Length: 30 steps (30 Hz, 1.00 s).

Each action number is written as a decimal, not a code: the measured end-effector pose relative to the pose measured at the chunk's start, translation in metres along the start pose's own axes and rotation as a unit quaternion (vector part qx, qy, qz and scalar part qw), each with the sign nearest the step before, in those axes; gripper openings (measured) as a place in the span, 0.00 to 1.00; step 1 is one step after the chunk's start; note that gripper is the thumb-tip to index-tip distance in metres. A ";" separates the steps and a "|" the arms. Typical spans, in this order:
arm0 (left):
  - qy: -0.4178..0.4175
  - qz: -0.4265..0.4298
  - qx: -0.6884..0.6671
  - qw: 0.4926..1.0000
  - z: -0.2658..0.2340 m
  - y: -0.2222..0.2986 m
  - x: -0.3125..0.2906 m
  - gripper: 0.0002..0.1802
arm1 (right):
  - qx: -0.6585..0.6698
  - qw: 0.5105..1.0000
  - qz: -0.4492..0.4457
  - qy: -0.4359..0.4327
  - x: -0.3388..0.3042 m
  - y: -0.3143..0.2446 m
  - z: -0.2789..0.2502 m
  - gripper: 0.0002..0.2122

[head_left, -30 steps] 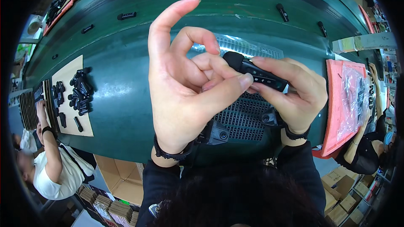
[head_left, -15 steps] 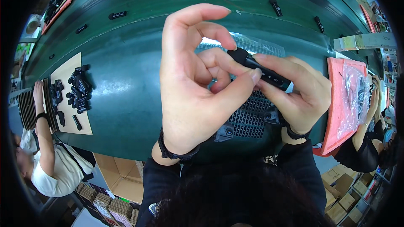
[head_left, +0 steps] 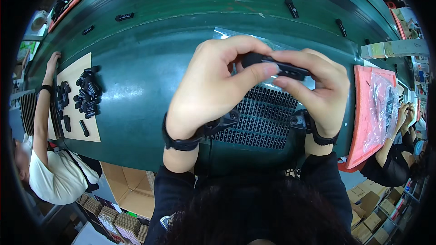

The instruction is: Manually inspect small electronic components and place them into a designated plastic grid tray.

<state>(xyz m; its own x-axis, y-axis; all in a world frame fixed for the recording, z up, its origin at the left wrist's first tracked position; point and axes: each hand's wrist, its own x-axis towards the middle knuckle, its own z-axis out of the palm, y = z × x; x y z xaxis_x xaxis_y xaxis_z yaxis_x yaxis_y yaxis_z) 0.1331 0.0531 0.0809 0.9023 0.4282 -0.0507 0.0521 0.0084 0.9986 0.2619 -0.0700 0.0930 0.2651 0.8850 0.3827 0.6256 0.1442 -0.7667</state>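
Note:
A small black microphone [head_left: 292, 71] with a rounded dark head is held up above the green table, between my two hands. My left hand [head_left: 209, 81] pinches its head end with thumb and fingers, partly hiding that end. My right hand [head_left: 320, 79] grips the body, thumb below and fingers along the top. Beneath my hands lies a clear sheet [head_left: 223, 33] with rows of small dark oval pieces [head_left: 261, 131]. Both my wrists wear black straps with small dark devices on them.
At left, black microphones [head_left: 86, 91] sit on a cardboard sheet [head_left: 75, 68] beside a co-worker's arm [head_left: 43, 109]. At right are a pink foam tray [head_left: 359, 113] with clear plastic and another person's hands [head_left: 403, 114]. Several microphones [head_left: 292, 8] lie spaced along the far strip.
My left fingers, raised and curled before, have closed around the microphone's head end. The microphone has turned more level. The co-worker's hand at left has reached farther away.

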 end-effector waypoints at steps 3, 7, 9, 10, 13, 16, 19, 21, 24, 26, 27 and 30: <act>0.069 0.047 0.081 0.993 0.006 -0.007 0.005 0.11 | -0.003 0.999 0.012 0.035 -0.001 0.002 0.008 0.12; 0.133 0.078 0.165 0.974 0.012 -0.012 0.011 0.10 | -0.027 0.999 0.000 0.034 0.001 0.009 0.010 0.11; 0.148 0.084 0.187 0.967 0.011 -0.013 0.012 0.10 | -0.039 0.999 -0.011 0.026 0.004 0.013 0.008 0.11; 0.153 0.078 0.192 0.966 0.010 -0.013 0.013 0.10 | -0.036 0.999 -0.012 0.015 0.006 0.014 0.007 0.11; 0.163 0.068 0.200 0.964 0.006 -0.016 0.015 0.10 | -0.031 0.999 -0.015 -0.008 0.013 0.019 0.003 0.11; 0.096 0.062 0.106 0.988 -0.007 -0.020 0.018 0.11 | 0.094 0.993 0.043 -0.054 0.023 0.023 0.004 0.10; 0.105 0.072 0.109 0.986 -0.010 -0.023 0.018 0.11 | 0.103 0.992 0.043 -0.056 0.028 0.026 0.008 0.10; 0.111 0.075 0.110 0.985 -0.010 -0.026 0.018 0.11 | 0.107 0.992 0.044 -0.059 0.029 0.030 0.011 0.10; 0.178 0.069 0.252 0.949 -0.007 -0.031 0.022 0.14 | 0.037 0.997 0.020 -0.066 0.031 0.040 0.014 0.10; 0.181 0.061 0.304 0.933 -0.012 -0.034 0.026 0.15 | 0.093 0.988 0.068 -0.107 0.042 0.060 0.014 0.10; 0.184 0.063 0.354 0.915 -0.015 -0.036 0.027 0.16 | 0.151 0.971 0.108 -0.148 0.052 0.074 0.013 0.10; 0.212 0.089 0.417 0.879 -0.023 -0.038 0.025 0.17 | 0.109 0.964 0.175 -0.167 0.086 0.123 0.020 0.11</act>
<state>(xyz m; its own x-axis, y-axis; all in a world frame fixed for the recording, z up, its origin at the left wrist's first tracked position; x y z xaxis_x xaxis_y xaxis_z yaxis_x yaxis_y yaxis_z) 0.1437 0.0848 0.0417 0.6968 0.6551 0.2920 0.3809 -0.6830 0.6232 0.3473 0.0331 0.0212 0.1589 0.9842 -0.0783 0.3620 -0.1319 -0.9228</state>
